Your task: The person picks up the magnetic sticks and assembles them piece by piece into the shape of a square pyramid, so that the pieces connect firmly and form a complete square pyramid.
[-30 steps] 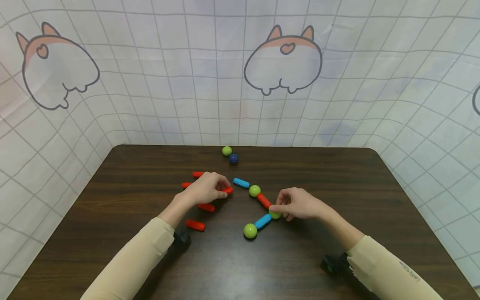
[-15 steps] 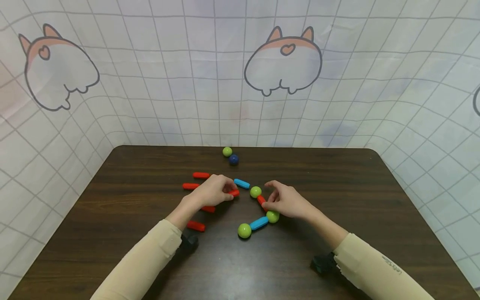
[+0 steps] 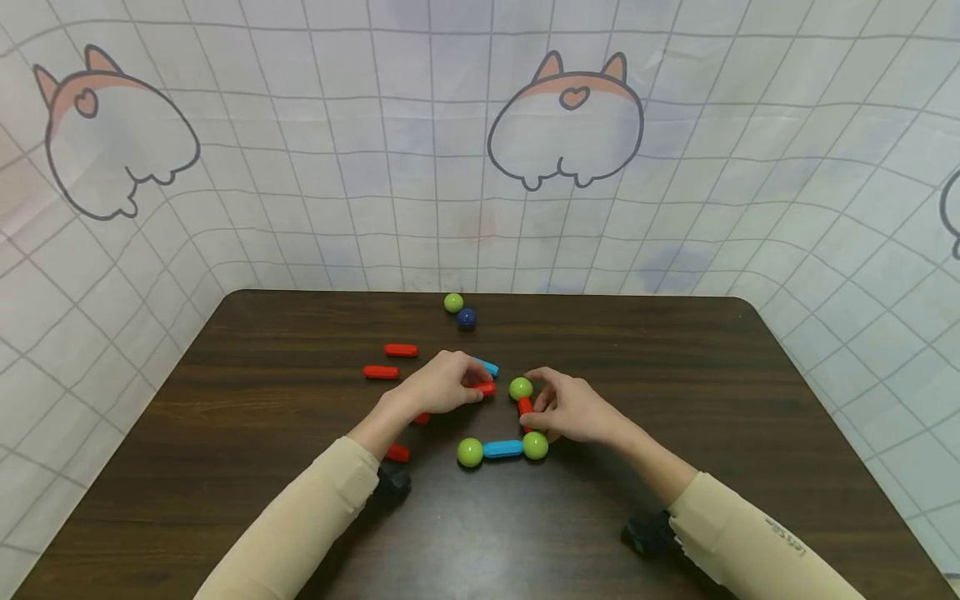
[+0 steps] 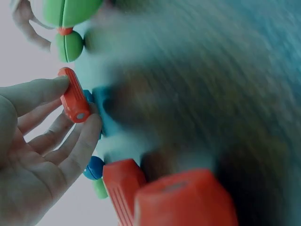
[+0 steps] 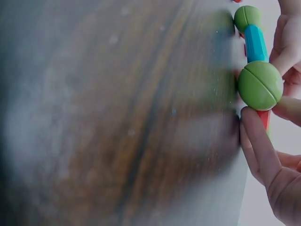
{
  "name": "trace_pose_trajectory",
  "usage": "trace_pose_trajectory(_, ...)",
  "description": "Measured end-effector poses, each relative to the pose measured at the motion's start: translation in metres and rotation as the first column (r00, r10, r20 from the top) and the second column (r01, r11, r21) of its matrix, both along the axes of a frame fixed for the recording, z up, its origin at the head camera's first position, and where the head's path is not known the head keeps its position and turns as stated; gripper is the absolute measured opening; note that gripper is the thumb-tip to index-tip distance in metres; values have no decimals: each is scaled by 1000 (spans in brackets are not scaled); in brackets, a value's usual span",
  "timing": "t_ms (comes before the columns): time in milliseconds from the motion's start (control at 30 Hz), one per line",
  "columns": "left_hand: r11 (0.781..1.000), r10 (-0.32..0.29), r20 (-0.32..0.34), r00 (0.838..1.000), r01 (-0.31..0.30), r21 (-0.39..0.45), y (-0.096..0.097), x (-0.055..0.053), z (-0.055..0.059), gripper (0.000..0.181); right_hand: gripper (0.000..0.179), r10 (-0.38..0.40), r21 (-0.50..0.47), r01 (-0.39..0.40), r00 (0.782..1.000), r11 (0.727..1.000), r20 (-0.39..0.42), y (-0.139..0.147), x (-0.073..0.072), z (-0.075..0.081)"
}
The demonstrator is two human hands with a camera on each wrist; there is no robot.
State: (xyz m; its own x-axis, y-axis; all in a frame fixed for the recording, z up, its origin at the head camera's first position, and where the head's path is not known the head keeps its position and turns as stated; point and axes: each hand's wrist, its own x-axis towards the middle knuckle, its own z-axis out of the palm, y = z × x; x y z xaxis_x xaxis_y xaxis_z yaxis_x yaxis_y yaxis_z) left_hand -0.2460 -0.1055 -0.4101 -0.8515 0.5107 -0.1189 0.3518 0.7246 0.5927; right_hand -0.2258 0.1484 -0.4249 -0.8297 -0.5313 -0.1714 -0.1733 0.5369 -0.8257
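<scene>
My left hand (image 3: 438, 385) pinches a short red rod (image 4: 75, 96) between thumb and fingers, above the table left of a joined chain. That chain runs from a far green ball (image 3: 521, 388) through a red rod (image 3: 525, 407) to a corner green ball (image 3: 535, 445). From there a light-blue rod (image 3: 503, 449) leads left to another green ball (image 3: 470, 452). My right hand (image 3: 577, 410) grips the chain's red rod, partly covering it; in the right wrist view its fingers lie close to the corner ball. Behind my left hand lies a loose light-blue rod (image 3: 487, 367), partly hidden.
Several loose red rods lie left of my left arm, among them a far one (image 3: 401, 351) and one (image 3: 397, 452) partly behind the sleeve. A green ball (image 3: 453, 302) and a dark-blue ball (image 3: 467, 318) sit near the table's (image 3: 637, 333) back edge.
My left hand has moved right with its red rod, towards the chain. My right hand has shifted from the corner ball to the chain's red rod. The chain has turned, its blue rod now nearly level.
</scene>
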Motion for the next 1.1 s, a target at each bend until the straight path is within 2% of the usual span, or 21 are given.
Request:
trace_pose_trajectory(300,999,-49,-12,999,49,-19,11,-1,-1,18,67,-29,-17,29,1000,999,-4,-2,2,0)
trace_pose_trajectory(767,995,-99,-40,994,99,2,19,-5,1,17,69,-35,-75,40,997,996,62,-3,3,-2)
trace_pose_trajectory(933,995,-100,-50,994,101,6,19,-6,-1,17,70,-20,-60,23,999,998,50,-3,2,-2)
trace_pose_trajectory(1100,997,-66,-55,996,68,39,13,-5,-4,17,69,-21,-45,23,999,999,42,-3,2,0)
